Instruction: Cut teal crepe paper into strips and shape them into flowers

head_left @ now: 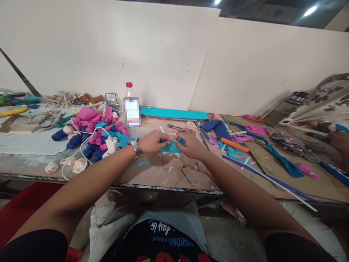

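Between my two hands a small piece of turquoise fabric (169,147) is held just above the table. My left hand (154,141), with a metal watch on its wrist, pinches the piece's left upper edge between thumb and fingers. Opposite it, my right hand (188,142) pinches the right side, its fingers curled. The fingertips of both hands almost meet. Behind them lie small thread snips (174,127) and a long turquoise fabric strip (174,113). A turquoise scrap (143,164) rests on the table below my left hand.
Bundled pink, blue and turquoise fabric pieces (91,131) with a white cable (81,149) are piled at left. A red-capped bottle (129,92) stands behind. An orange-handled tool (234,144) and scraps lie right. Another person's hand (339,143) shows at far right.
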A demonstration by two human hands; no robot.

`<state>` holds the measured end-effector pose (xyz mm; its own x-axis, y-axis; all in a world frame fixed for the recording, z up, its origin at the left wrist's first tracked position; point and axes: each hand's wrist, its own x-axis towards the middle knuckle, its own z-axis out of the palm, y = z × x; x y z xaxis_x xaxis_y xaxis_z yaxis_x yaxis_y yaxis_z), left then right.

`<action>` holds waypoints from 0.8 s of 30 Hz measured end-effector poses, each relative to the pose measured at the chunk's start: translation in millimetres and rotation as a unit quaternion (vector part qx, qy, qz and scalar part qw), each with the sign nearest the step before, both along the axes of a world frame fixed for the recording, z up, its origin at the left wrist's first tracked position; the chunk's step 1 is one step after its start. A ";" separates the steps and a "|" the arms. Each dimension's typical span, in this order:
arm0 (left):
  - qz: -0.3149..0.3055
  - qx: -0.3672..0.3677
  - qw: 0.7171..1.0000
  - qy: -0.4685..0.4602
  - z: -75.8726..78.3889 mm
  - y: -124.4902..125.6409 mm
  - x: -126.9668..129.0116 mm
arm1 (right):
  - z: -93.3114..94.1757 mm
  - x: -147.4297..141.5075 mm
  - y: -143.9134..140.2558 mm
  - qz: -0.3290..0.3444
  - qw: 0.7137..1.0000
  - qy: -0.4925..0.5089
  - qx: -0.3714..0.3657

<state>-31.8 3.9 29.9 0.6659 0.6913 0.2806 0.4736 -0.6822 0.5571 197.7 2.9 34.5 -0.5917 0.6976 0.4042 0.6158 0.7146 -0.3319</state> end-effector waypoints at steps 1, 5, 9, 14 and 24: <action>0.001 -0.007 1.000 0.001 0.4 0.6 -0.7 | 0.2 0.3 0.5 0.001 1.000 -0.003 -0.001; 0.007 -0.034 0.999 0.003 2.6 1.0 -1.1 | 0.0 2.1 2.9 0.022 0.999 -0.027 -0.009; -0.004 -0.053 0.999 -0.004 2.4 0.7 0.2 | -2.0 3.0 3.5 0.039 0.999 -0.025 0.003; -0.010 -0.095 0.995 0.001 1.7 3.0 -0.5 | -1.2 2.5 2.3 0.032 0.999 -0.012 0.010; -0.031 -0.204 0.978 -0.036 4.4 6.5 -2.6 | -0.9 3.3 0.1 0.044 0.999 0.000 0.010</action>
